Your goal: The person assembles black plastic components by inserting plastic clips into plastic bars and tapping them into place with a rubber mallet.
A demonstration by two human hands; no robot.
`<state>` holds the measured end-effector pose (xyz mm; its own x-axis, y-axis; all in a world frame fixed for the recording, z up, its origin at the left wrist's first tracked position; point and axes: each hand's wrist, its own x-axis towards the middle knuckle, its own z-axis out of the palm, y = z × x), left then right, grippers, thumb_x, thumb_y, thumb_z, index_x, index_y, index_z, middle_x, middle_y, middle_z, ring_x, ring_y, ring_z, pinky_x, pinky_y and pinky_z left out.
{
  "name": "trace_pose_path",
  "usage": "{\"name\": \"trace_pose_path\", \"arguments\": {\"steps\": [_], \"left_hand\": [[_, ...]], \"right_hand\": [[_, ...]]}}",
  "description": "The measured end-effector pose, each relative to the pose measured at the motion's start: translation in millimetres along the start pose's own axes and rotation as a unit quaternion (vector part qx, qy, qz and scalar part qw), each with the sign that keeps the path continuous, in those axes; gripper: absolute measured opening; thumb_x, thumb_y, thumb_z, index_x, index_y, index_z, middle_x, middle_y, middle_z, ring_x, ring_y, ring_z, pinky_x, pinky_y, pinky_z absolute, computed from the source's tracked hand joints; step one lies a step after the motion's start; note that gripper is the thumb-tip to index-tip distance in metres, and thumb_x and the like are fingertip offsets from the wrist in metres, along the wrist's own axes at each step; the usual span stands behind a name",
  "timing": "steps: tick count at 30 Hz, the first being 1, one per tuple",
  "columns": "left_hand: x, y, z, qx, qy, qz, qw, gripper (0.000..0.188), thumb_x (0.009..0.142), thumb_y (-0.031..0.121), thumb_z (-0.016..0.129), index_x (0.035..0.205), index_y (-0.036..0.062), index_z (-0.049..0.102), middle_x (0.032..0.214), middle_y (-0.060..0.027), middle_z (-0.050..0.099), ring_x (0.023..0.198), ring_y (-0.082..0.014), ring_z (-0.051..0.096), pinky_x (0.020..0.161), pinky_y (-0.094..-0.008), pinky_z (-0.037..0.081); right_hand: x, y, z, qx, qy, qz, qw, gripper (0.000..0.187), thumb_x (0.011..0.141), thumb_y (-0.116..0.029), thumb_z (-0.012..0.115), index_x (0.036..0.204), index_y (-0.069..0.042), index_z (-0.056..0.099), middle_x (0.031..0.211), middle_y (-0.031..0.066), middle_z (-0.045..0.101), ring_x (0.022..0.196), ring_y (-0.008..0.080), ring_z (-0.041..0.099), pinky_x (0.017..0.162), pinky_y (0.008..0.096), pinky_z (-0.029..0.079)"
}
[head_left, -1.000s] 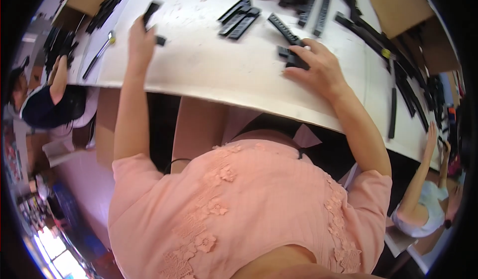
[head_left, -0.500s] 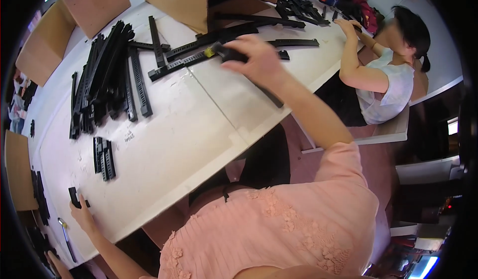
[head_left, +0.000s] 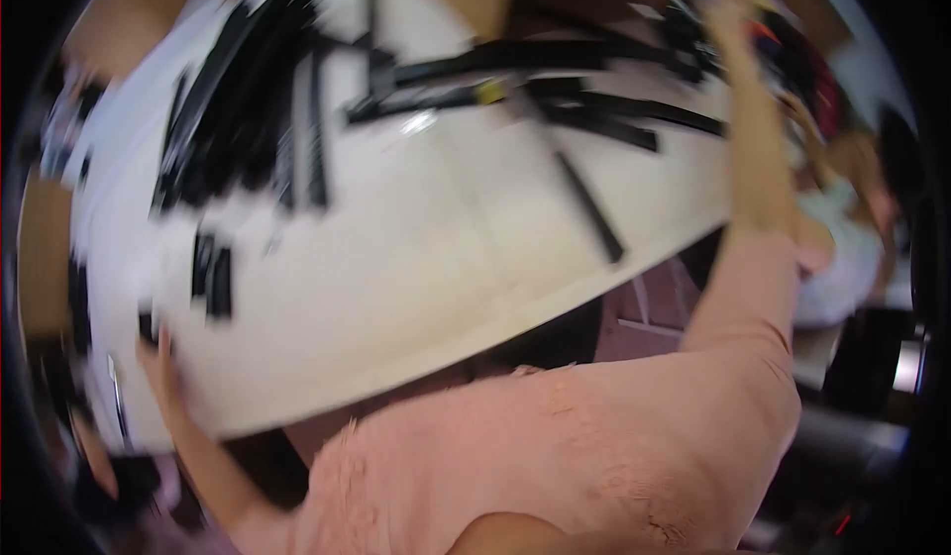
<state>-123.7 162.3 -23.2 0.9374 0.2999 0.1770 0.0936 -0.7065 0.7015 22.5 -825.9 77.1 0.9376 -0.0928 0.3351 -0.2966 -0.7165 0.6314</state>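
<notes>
Head view, badly blurred: the left hand (head_left: pixel 158 362) rests at the white desk (head_left: pixel 416 258) edge, touching a small black piece (head_left: pixel 148 325); its grip unclear. The right hand (head_left: pixel 718 10) reaches far toward long black strips (head_left: pixel 555 60); grip unreadable.

Bright, even light; heavy motion blur throughout (fisheye edges bend, darken).

Pink short-sleeved top (head_left: pixel 555 446), lacy textured front, bare forearms
</notes>
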Motion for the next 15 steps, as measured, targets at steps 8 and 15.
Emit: {"name": "trace_pose_path", "arguments": {"steps": [8,15], "left_hand": [[10.3,13.1,7.3,0.223,0.070,-0.048,0.971,0.061,0.068,0.032,0.055,0.121,0.0028,0.048,0.107,-0.0219,0.053,0.100,-0.0356,0.051,0.088,-0.0390,0.040],[-13.7,22.1,7.8,0.247,0.110,-0.040,0.962,0.060,0.070,0.032,0.052,0.124,0.0079,0.048,0.115,-0.0154,0.054,0.105,-0.0293,0.053,0.089,-0.0369,0.042]], "right_hand": [[-80.2,-196.9,-236.3,0.531,0.231,-0.136,0.804,0.032,0.087,-0.014,0.057,0.119,-0.013,0.058,0.120,0.0062,0.056,0.110,0.0164,0.054,0.092,0.0278,0.043],[-161.8,-410.2,-388.9,0.534,0.181,-0.483,0.670,0.064,0.072,-0.012,0.071,0.130,-0.014,0.044,0.131,0.0105,0.043,0.117,0.0291,0.044,0.098,0.0365,0.038]]}}
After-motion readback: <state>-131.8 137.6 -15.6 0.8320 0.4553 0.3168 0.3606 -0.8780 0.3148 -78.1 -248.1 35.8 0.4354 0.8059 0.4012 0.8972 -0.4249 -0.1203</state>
